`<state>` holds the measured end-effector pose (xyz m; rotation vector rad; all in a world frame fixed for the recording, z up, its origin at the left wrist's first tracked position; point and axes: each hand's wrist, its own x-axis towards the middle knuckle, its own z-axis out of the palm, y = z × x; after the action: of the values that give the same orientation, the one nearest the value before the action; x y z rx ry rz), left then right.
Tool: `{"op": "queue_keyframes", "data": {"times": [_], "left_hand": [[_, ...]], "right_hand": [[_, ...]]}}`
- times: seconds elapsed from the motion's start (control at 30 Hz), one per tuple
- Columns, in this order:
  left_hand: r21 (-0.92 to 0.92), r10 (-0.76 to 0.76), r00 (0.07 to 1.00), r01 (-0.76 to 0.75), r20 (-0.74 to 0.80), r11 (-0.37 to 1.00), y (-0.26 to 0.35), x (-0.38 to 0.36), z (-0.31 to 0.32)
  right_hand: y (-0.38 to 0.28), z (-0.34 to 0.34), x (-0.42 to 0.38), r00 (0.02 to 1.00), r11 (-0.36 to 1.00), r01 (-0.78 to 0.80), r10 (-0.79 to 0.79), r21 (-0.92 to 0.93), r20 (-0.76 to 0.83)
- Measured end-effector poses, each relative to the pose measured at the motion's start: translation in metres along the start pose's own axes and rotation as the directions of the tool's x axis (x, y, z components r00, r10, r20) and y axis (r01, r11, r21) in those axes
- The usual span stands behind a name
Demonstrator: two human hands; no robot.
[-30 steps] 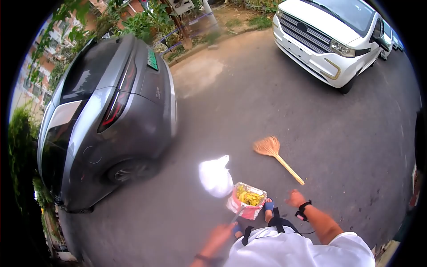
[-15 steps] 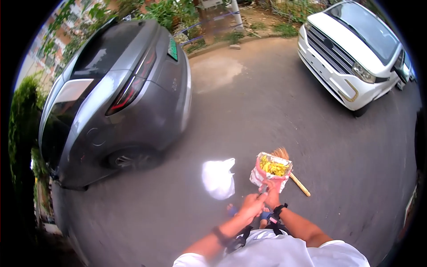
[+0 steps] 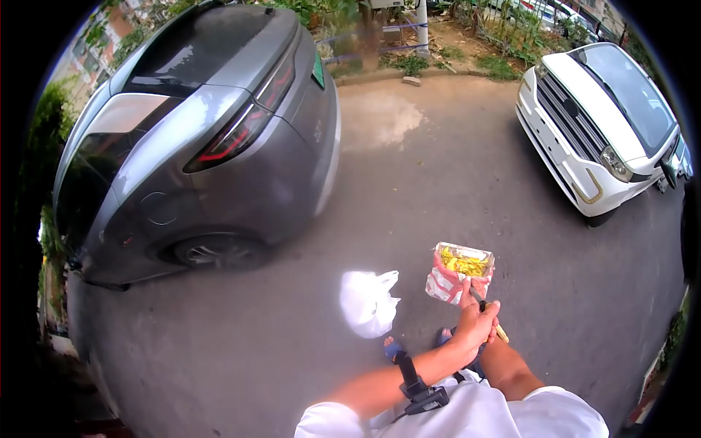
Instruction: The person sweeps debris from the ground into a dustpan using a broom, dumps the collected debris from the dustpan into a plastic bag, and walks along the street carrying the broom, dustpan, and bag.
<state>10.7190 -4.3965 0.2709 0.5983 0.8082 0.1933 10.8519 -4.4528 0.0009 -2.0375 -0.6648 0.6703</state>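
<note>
A pink-and-white container point(image 3: 444, 285) holds yellow pieces, its open top facing up. My right hand point(image 3: 466, 293), partly hidden behind the left, is closed at the container's near edge. Across it reaches my left hand point(image 3: 476, 325), its fingers wrapped round a dark handle point(image 3: 477, 297) that points toward the container. The pale end of a broom handle point(image 3: 502, 334) shows beside my hands; the rest of the broom is hidden. On the pavement to the left sits a white plastic bag point(image 3: 369, 304).
A grey car point(image 3: 285, 168) stands on the left and a white vehicle point(image 3: 584, 131) at the upper right. A kerb point(image 3: 380, 75) with plants behind it runs along the far side. My sandalled feet are just below the bag and hands.
Both hands have shifted right, the left now crossing over the right. The container has moved slightly right in view, and the broom's bristles no longer show. The whole view has also shifted.
</note>
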Motion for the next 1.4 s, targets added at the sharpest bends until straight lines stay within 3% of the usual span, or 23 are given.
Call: {"op": "queue_keyframes", "data": {"times": [0.13, 0.33, 0.43, 0.53, 0.63, 0.7, 0.77, 0.83, 0.87, 0.93, 0.97, 1.0, 1.03, 1.07, 1.13, 1.17, 1.23, 1.3, 1.4], "left_hand": [[-0.173, -0.056, 0.997, 0.047, -0.047, 0.984, 0.004, 0.044, -0.005], [-0.419, 0.049, 0.996, -0.075, -0.072, 0.905, 0.035, 0.104, 0.01], [-0.452, 0.019, 1.0, -0.021, -0.008, 0.892, 0.055, 0.134, 0.012], [-0.244, 0.09, 0.991, -0.11, -0.094, 0.963, 0.076, 0.156, -0.006], [-0.283, 0.131, 0.966, -0.192, -0.222, 0.94, 0.038, 0.203, -0.061], [-0.309, 0.038, 0.919, -0.17, -0.392, 0.936, -0.006, 0.231, -0.116], [-0.289, -0.046, 0.809, -0.155, -0.586, 0.945, -0.044, 0.244, -0.171], [-0.319, -0.191, 0.638, -0.091, -0.746, 0.944, -0.089, 0.251, -0.228], [-0.351, -0.135, 0.616, -0.244, -0.776, 0.904, -0.142, 0.259, -0.264], [-0.177, 0.002, 0.532, -0.285, -0.847, 0.942, -0.236, 0.267, -0.327], [0.026, 0.1, 0.492, -0.155, -0.865, 0.988, -0.257, 0.266, -0.348], [-0.026, -0.08, 0.414, 0.136, -0.907, 0.99, -0.208, 0.251, -0.338], [0.194, -0.036, 0.512, 0.389, -0.858, 0.901, -0.212, 0.249, -0.353], [0.429, 0.008, 0.603, 0.558, -0.797, 0.71, -0.217, 0.248, -0.368], [0.44, -0.08, 0.596, 0.671, -0.799, 0.597, -0.189, 0.247, -0.376], [0.506, -0.051, 0.623, 0.678, -0.78, 0.533, -0.191, 0.249, -0.385], [0.438, -0.062, 0.644, 0.584, -0.763, 0.683, -0.194, 0.262, -0.406], [0.093, -0.108, 0.618, 0.283, -0.779, 0.954, -0.197, 0.271, -0.414], [0.039, 0.024, 0.623, 0.01, -0.782, 0.999, -0.199, 0.269, -0.422]], "right_hand": [[-0.003, 0.012, 0.04, 0.997, 0.998, -0.061, 0.06, 0.017, 0.039], [-0.007, 0.032, 0.126, 0.988, 0.995, -0.091, 0.087, 0.028, 0.128], [-0.015, 0.045, 0.168, 0.979, 0.995, -0.098, 0.09, 0.035, 0.184], [-0.025, 0.066, 0.208, 0.971, 0.988, -0.112, 0.086, 0.107, 0.223], [-0.03, 0.084, 0.245, 0.964, 0.953, -0.124, 0.05, 0.277, 0.26], [-0.054, 0.082, 0.258, 0.948, 0.909, -0.184, 0.064, 0.373, 0.31], [-0.042, 0.084, 0.278, 0.925, 0.906, -0.07, -0.098, 0.418, 0.368], [-0.05, 0.088, 0.281, 0.917, 0.901, -0.051, -0.13, 0.432, 0.378], [-0.056, 0.088, 0.281, 0.913, 0.898, -0.041, -0.144, 0.438, 0.382], [-0.056, 0.089, 0.282, 0.906, 0.902, -0.013, -0.173, 0.432, 0.387], [-0.056, 0.09, 0.282, 0.903, 0.902, 0.002, -0.187, 0.432, 0.387], [-0.056, 0.09, 0.282, 0.901, 0.905, 0.004, -0.189, 0.426, 0.391], [-0.056, 0.091, 0.282, 0.901, 0.906, 0.006, -0.189, 0.424, 0.39], [-0.056, 0.092, 0.283, 0.9, 0.917, 0.01, -0.183, 0.4, 0.396], [-0.058, 0.092, 0.279, 0.898, 0.927, 0.012, -0.175, 0.376, 0.404], [-0.06, 0.092, 0.278, 0.897, 0.924, 0.018, -0.184, 0.383, 0.402], [-0.056, 0.102, 0.286, 0.897, 0.92, 0.014, -0.184, 0.391, 0.401], [-0.045, 0.104, 0.29, 0.897, 0.902, 0.014, -0.202, 0.432, 0.393], [-0.044, 0.109, 0.287, 0.905, 0.918, 0.013, -0.18, 0.396, 0.387]]}}
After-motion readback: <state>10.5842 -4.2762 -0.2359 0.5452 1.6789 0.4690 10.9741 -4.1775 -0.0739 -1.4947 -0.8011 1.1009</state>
